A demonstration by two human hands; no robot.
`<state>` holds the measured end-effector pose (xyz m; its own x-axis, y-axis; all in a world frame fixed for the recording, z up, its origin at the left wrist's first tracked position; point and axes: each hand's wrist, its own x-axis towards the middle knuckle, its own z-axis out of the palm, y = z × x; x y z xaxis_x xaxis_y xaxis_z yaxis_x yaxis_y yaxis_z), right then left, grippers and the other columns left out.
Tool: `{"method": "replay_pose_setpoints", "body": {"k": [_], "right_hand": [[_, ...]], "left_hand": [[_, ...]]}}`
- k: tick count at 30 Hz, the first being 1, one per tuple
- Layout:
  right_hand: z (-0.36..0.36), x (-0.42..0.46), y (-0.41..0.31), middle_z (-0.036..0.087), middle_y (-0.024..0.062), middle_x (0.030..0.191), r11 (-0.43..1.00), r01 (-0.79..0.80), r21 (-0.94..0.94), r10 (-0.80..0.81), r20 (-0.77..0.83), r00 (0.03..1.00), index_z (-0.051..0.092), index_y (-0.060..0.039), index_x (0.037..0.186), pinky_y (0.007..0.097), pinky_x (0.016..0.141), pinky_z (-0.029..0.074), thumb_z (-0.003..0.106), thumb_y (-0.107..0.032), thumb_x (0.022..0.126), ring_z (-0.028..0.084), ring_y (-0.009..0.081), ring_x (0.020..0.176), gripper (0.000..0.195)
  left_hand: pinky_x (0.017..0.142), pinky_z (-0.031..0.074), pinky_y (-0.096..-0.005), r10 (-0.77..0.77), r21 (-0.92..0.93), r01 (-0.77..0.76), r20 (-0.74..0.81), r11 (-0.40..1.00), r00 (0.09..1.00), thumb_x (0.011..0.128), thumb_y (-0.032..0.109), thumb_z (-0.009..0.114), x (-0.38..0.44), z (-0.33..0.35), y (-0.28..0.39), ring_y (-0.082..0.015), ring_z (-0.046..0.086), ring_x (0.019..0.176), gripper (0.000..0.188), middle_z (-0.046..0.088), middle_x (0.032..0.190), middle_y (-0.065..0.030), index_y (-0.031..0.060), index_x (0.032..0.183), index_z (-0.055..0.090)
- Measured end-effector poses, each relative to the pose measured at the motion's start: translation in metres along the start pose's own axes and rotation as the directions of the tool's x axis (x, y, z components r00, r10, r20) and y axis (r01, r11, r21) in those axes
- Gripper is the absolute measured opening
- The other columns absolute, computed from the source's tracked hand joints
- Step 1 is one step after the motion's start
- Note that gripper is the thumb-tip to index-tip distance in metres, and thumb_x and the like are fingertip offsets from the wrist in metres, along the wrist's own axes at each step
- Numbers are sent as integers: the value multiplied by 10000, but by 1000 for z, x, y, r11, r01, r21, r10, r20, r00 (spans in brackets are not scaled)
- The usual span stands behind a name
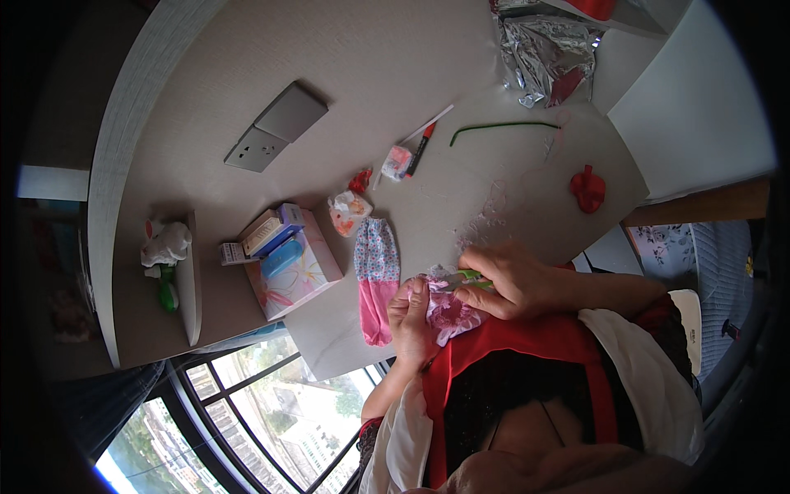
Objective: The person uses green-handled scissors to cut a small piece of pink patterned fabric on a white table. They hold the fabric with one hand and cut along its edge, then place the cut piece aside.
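Note:
My left hand (412, 318) pinches the edge of a gathered pink fabric piece (453, 318) with a ruffled round middle, close to my lap. In my right hand (515, 281) is a small pair of scissors (472, 276) with green handles. The blades lie at the fabric's edge beside my left fingertips; whether they are parted is too small to tell. Just beyond my hands, loose pink threads and scraps (484, 219) are scattered on the table. A fabric sleeve (378, 278), floral above and plain pink below, lies left of my left hand.
A flowered box (302, 272) with smaller boxes stands at left. Near the wall are plastic-wrapped bundles (349, 212), a marker (421, 150) and a green rod (506, 125). A red item (587, 189) lies at right; silver foil packaging (546, 55) sits at the far corner.

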<state>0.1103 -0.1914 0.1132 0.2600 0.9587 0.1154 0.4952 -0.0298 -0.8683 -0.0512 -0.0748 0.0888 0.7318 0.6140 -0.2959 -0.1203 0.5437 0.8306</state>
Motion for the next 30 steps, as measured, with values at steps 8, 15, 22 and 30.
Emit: {"method": "replay_pose_setpoints", "body": {"k": [8,15,22,30], "right_hand": [[1,0,2,622,202,771,999,27,34,-27,-8,1000,515,5,922,448,597,462,604,-309,902,616,384,680,327],[0,0,4,621,202,774,999,13,48,-14,18,1000,509,0,920,458,600,458,597,-311,908,612,390,687,323],[3,-1,11,604,202,756,1000,20,23,-21,49,999,507,-11,889,456,578,436,572,-302,928,595,381,657,301],[-8,0,22,528,100,690,897,-260,356,300,-60,952,502,-10,876,352,610,403,491,-382,978,513,188,656,386]], "left_hand": [[687,491,-244,-38,-33,38,-13,999,999,998,169,491,-1,8,2,-98,598,753,207,670,895,-52,37,949,642],[677,502,-245,-14,16,14,-1,1000,1000,1000,182,487,-1,7,2,-103,610,752,214,669,881,-54,38,953,638],[667,497,-239,8,68,-8,0,998,1000,1000,177,486,1,3,-2,-93,604,735,214,667,870,-49,42,934,638],[690,443,-212,-20,-8,20,-97,1000,995,988,127,521,0,11,6,-56,543,737,180,642,831,0,25,928,657]]}}
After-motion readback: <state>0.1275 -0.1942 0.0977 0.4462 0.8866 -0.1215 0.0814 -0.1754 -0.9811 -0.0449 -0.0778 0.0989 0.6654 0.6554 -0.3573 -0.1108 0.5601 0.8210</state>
